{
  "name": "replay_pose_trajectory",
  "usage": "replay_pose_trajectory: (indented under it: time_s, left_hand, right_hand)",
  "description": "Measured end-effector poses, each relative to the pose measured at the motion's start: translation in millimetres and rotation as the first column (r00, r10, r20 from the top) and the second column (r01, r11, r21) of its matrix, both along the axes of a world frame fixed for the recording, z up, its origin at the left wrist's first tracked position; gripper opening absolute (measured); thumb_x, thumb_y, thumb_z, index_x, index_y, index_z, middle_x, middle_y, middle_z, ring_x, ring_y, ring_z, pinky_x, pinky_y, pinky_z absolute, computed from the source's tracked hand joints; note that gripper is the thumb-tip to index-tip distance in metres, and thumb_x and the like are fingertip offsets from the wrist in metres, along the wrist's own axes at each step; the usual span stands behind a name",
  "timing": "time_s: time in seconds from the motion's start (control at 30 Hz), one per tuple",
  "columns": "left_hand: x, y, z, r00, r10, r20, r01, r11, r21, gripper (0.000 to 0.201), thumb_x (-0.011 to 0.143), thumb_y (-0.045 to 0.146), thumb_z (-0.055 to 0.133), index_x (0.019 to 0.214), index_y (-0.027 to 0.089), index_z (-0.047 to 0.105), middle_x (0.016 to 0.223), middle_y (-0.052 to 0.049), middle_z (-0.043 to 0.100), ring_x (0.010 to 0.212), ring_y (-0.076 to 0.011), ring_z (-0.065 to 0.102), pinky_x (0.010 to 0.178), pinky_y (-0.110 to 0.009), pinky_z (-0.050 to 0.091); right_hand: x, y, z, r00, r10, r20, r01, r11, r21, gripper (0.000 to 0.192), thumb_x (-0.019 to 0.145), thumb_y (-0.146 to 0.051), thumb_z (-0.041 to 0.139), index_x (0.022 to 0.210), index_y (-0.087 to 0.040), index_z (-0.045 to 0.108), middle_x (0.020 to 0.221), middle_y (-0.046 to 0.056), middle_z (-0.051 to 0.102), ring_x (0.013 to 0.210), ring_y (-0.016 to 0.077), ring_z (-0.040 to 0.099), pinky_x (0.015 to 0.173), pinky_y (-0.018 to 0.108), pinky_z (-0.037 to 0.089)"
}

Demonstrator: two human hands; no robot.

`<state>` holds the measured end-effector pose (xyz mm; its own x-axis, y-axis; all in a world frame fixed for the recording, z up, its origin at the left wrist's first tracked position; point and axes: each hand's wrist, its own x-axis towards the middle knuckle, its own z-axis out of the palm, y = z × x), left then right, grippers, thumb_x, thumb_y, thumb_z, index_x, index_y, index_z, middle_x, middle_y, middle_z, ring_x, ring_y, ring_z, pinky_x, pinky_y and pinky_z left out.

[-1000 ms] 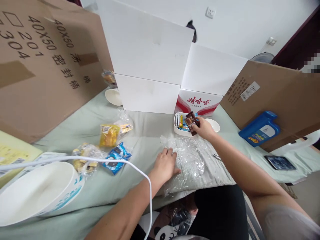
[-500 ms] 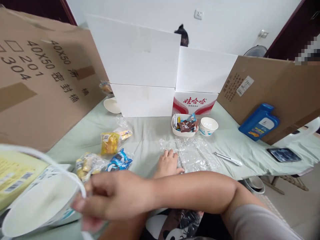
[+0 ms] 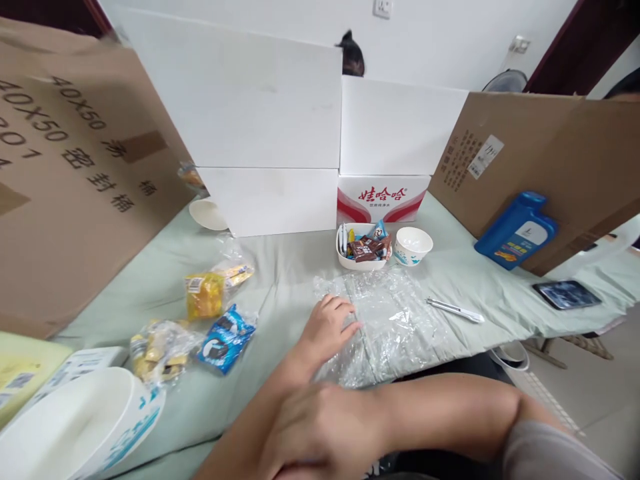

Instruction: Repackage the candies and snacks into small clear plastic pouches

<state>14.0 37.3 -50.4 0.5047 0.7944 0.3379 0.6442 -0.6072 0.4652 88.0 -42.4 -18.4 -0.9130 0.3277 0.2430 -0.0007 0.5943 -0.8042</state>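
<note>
Five fingers flat on plastic bag

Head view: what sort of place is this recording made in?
Probably a makeshift packing table in a home or small room: a pale green cloth-covered table, walled by brown cardboard sheets and white foam boxes, with a white wall socket.

A table under a pale green cloth fills the middle. Behind the table stands a white wall with a socket high up. White boxes are stacked at the table's far edge, with brown cardboard leaning to their left and right. Right of the table, a light floor shows. Soft, even light.
</note>
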Motion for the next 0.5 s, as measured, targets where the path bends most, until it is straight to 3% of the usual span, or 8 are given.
replay_pose_trajectory:
  time_s: [0.03,0.07,0.1,0.2,0.27,0.37,0.5]
  left_hand:
    - [-4,1,2.6,0.999,-0.030,0.013,0.031,0.999,-0.009,0.010,0.082,0.025,0.065,0.091,0.020,0.068,0.093,-0.005,0.068,0.094,-0.0221,0.059,0.087,-0.039,0.049]
    - [-7,2,4.6,0.998,-0.056,0.020,0.056,0.998,-0.020,0.006,0.082,0.024,0.064,0.085,0.020,0.068,0.088,-0.004,0.068,0.091,-0.0212,0.059,0.085,-0.038,0.050]
    - [-9,3,5.9,0.997,-0.076,0.019,0.076,0.997,-0.031,0.005,0.082,0.022,0.063,0.081,0.020,0.067,0.084,-0.003,0.068,0.087,-0.0205,0.060,0.082,-0.036,0.051]
    - [-7,3,3.4,0.997,-0.069,-0.017,0.069,0.997,-0.032,0.008,0.081,0.019,0.064,0.088,0.021,0.068,0.093,-0.005,0.069,0.094,-0.0213,0.061,0.086,-0.037,0.051]
    - [-2,2,-2.9,0.996,-0.011,-0.094,0.010,1.000,-0.015,0.033,0.079,0.023,0.067,0.111,0.023,0.065,0.123,-0.008,0.063,0.118,-0.0264,0.055,0.101,-0.045,0.045]
    - [1,4,-12.7,0.953,0.095,-0.287,-0.122,0.989,-0.080,0.072,0.074,0.042,0.072,0.140,0.026,0.046,0.154,-0.011,0.035,0.145,-0.0368,0.023,0.114,-0.060,0.023]
    - [-9,8,-12.2,0.883,0.124,-0.453,-0.241,0.947,-0.211,0.089,0.068,0.057,0.073,0.145,0.026,0.040,0.159,-0.013,0.025,0.146,-0.0426,0.011,0.113,-0.067,0.014]
  right_hand:
    - [26,9,-4.0,0.999,-0.044,-0.016,0.044,0.999,0.029,0.016,0.086,-0.037,0.064,0.087,-0.021,0.065,0.091,0.004,0.073,0.093,0.0164,0.067,0.090,0.026,0.050]
    - [53,18,-7.7,0.986,-0.162,-0.041,0.166,0.979,0.118,0.017,0.089,-0.035,0.060,0.089,-0.019,0.065,0.092,0.006,0.073,0.091,0.0162,0.066,0.091,0.028,0.050]
    - [78,29,-11.3,0.955,-0.293,-0.040,0.295,0.931,0.215,0.018,0.091,-0.033,0.057,0.092,-0.018,0.065,0.096,0.007,0.072,0.096,0.0170,0.065,0.094,0.033,0.048]
    - [142,62,-24.3,0.789,-0.614,0.004,0.538,0.694,0.479,0.026,0.092,-0.036,0.055,0.109,-0.018,0.065,0.119,0.012,0.066,0.116,0.0246,0.056,0.101,0.046,0.042]
    - [168,82,-35.9,0.657,-0.742,0.132,0.541,0.587,0.602,0.049,0.089,-0.047,0.058,0.130,-0.019,0.057,0.142,0.015,0.051,0.134,0.0337,0.040,0.108,0.056,0.032]
    - [181,100,-52.6,0.504,-0.810,0.298,0.498,0.555,0.666,0.080,0.082,-0.065,0.057,0.146,-0.019,0.041,0.155,0.017,0.033,0.143,0.0417,0.022,0.110,0.063,0.023]
    - [178,93,-55.8,0.411,-0.841,0.351,0.524,0.533,0.664,0.095,0.076,-0.075,0.056,0.148,-0.016,0.038,0.155,0.019,0.030,0.142,0.0468,0.018,0.109,0.065,0.023]
